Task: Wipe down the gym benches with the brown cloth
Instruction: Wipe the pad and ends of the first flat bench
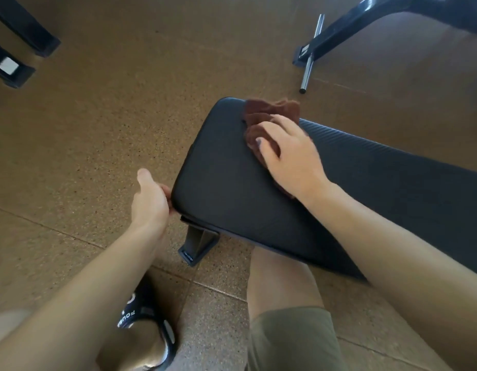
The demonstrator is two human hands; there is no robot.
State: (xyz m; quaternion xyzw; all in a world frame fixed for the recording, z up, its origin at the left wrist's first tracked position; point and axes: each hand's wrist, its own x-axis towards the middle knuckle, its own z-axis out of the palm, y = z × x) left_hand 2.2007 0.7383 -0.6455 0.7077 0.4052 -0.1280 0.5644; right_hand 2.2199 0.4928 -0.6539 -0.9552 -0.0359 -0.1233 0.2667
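Brown cloth (pixel 269 116) - right hand (pixel 288 153) presses flat | left hand (pixel 149 199) grips bench (pixel 232 188) end

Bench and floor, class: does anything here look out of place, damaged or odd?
One thing: a metal bar lies loose on the floor beyond the bench, beside a black frame. The bench pad looks intact, and the cloth lies under the right hand.
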